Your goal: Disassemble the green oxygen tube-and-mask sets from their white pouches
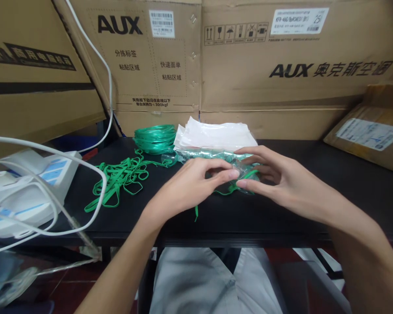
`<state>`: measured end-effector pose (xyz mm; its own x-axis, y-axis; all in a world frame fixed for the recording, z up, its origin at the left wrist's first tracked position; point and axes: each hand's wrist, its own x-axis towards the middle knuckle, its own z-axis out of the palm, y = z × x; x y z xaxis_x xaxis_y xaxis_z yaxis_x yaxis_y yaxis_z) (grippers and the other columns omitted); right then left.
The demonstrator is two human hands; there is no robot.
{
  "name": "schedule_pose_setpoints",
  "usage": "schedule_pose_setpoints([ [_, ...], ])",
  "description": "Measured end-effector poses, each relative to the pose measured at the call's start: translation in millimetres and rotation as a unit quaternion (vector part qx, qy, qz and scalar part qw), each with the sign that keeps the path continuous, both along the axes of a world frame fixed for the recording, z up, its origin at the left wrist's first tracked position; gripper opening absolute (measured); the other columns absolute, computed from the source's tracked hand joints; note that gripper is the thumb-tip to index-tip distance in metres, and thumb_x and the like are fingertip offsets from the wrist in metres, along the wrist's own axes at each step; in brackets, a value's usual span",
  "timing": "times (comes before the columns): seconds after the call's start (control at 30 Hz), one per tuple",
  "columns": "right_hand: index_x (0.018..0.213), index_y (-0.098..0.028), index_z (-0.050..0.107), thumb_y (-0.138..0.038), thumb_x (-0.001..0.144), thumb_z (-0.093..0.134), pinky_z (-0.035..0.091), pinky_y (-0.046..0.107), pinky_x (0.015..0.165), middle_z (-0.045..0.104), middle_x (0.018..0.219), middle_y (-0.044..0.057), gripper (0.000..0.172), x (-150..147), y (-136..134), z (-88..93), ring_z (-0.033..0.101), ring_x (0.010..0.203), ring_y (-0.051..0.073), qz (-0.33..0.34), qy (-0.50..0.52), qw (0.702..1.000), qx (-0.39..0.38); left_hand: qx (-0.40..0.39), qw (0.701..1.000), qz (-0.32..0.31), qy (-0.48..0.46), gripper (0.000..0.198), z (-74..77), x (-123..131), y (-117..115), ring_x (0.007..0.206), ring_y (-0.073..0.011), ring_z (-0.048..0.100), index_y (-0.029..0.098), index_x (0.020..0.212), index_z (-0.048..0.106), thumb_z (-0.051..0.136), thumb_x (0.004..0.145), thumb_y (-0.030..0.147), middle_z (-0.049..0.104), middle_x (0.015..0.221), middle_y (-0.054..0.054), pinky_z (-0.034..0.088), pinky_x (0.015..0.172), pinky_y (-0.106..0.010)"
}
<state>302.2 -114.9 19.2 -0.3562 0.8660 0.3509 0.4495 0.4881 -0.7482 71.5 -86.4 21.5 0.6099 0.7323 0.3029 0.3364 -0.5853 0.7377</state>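
Both hands meet over the middle of the black table [314, 205]. My left hand [190, 183] and my right hand [275, 176] pinch a small clear plastic bag [240, 168] with a green strap [247, 176] inside it; a thin green end [196, 213] hangs toward the table's front edge. Just behind the hands lies a stack of clear and white plastic bags [216, 135]. A loose tangle of green straps [121, 179] lies to the left, and a neat coil of green strap [153, 138] sits behind it.
Large AUX cardboard boxes [265, 56] wall off the back of the table. A smaller carton with a label [370, 131] leans at the right. White devices with white cables [29, 183] crowd the left edge.
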Motion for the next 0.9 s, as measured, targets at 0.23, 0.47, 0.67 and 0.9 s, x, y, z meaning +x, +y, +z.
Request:
schedule_pose_setpoints([
  [0.23,0.125,-0.033,0.064,-0.042,0.086,0.079,0.058,0.036,0.089,0.069,0.121,0.001,0.043,9.5,2.0,2.2,0.068,0.103,0.024,-0.053,-0.019,0.998,0.032,-0.023,0.976,0.012,0.214,0.028,22.1,-55.1,-8.3,0.092,-0.0178,0.068,0.038,0.122,0.073,0.061,0.097,0.036,0.075,0.112,0.004,0.046,0.08,-0.024],
  [0.47,0.125,-0.031,0.065,-0.049,0.085,0.078,0.059,0.041,0.09,0.07,0.122,0.004,0.046,14.9,4.6,4.1,0.069,0.101,0.026,-0.082,-0.016,0.995,0.055,-0.046,0.967,-0.008,0.251,0.023,11.7,-53.6,-4.3,0.096,-0.0178,0.065,0.037,0.11,0.078,0.071,0.088,0.032,0.075,0.102,0.003,0.043,0.072,-0.021],
  [0.67,0.13,-0.032,0.066,-0.049,0.085,0.079,0.059,0.042,0.091,0.068,0.133,0.004,0.05,15.4,4.2,4.4,0.069,0.106,0.027,-0.094,-0.017,0.994,0.057,-0.017,0.98,-0.024,0.199,0.015,10.4,-34.7,0.2,0.08,-0.0162,0.067,0.032,0.096,0.082,0.068,0.092,0.035,0.078,0.091,0.004,0.044,0.07,-0.022],
  [0.9,0.131,-0.032,0.067,-0.037,0.081,0.085,0.058,0.041,0.099,0.069,0.132,0.002,0.053,17.9,6.4,0.9,0.069,0.11,0.026,-0.056,0.044,0.997,0.029,0.059,0.996,0.023,0.059,0.024,12.3,-21.0,-1.9,0.091,-0.0167,0.071,0.027,0.104,0.081,0.061,0.1,0.037,0.08,0.098,0.003,0.048,0.085,-0.022],
])
